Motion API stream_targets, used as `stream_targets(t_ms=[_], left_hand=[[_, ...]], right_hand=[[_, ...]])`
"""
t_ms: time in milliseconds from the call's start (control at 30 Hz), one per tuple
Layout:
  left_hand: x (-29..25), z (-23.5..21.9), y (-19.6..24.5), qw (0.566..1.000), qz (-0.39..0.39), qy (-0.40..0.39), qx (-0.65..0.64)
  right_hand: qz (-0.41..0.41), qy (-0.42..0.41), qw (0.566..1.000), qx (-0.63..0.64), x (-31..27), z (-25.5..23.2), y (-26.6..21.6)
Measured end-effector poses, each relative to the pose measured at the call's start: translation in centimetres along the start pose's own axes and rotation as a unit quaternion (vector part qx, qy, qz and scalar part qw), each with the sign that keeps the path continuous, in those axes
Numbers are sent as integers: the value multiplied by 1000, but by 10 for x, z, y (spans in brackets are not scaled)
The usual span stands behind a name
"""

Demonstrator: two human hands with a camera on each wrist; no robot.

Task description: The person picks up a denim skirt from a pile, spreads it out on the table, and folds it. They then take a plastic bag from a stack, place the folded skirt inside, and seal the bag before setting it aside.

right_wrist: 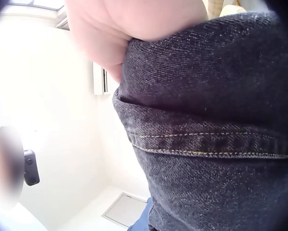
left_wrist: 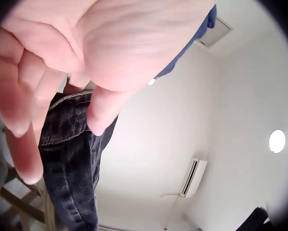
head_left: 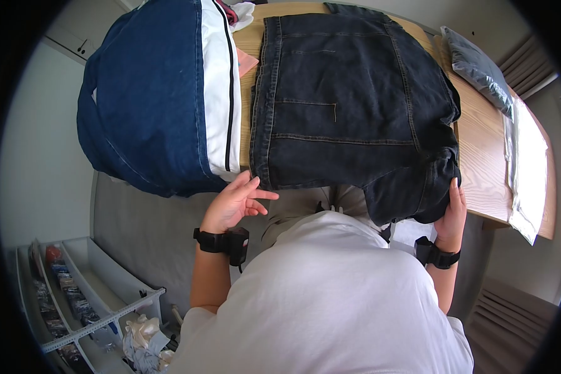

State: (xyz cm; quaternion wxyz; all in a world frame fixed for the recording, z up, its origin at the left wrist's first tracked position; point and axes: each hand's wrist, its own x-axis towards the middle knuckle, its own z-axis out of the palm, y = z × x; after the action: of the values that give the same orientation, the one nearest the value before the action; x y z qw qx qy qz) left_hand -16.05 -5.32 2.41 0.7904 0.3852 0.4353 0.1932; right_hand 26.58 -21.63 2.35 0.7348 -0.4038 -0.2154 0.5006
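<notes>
A black denim jacket with tan stitching lies over the wooden table, one folded part hanging past the near edge. At its lower left corner, my left hand pinches the hem, its other fingers spread away. The left wrist view shows the thumb against the denim hem, with a finger partly hidden behind it. My right hand holds the hanging part at the lower right, fingers along its outer side and thumb hidden. In the right wrist view, the hand overlaps the top edge of the denim.
A blue garment with a white zip panel is heaped left of the jacket. A plastic-wrapped dark package and white plastic bags lie on the table at right. A divided storage bin stands at lower left.
</notes>
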Motion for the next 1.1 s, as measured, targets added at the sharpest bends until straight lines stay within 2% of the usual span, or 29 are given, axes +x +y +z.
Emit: stream_targets(t_ms=[33,100,233,300,333,433,467,533,567,700,767,800,867,933,1000,1033,1100], left_hand=[[4,-2,-2,1000,1,-1,-1],[14,-3,-4,993,-42,-67,-92],[22,12,1,990,-46,-14,-129],[18,20,16,993,52,46,-95],[14,24,25,989,100,49,-98],[8,37,39,964,223,140,31],[11,29,31,965,222,140,32],[18,4,4,950,134,214,185],[18,0,-9,944,97,225,221],[4,1,-32,932,130,282,187],[-3,6,-34,954,135,242,117],[-5,7,-34,953,135,246,116],[-7,9,-34,974,129,179,58],[-7,8,-32,973,143,179,30],[-4,1,-32,979,152,137,-20],[-3,0,-30,979,153,136,-20],[-3,0,-27,983,115,129,60]], right_hand=[[-2,10,1000,10,3,1,-1],[-9,12,1000,5,6,3,-4],[-26,21,999,-4,9,-1,-11],[-24,14,1000,-11,9,-7,-14],[-22,7,1000,-16,9,-9,-14],[2,44,996,-73,4,-8,-15],[3,45,996,-72,3,-10,-12],[58,36,980,-187,-2,-18,-2],[102,60,966,-229,-4,-27,0],[114,95,980,-131,-12,-31,14],[109,78,983,-125,-17,-34,18],[100,64,986,-120,-19,-34,19],[110,47,984,-136,-24,-37,22],[117,32,981,-152,-27,-38,23],[117,20,981,-156,-28,-39,23],[116,20,981,-156,-28,-38,23],[112,20,982,-151,-29,-35,22]])
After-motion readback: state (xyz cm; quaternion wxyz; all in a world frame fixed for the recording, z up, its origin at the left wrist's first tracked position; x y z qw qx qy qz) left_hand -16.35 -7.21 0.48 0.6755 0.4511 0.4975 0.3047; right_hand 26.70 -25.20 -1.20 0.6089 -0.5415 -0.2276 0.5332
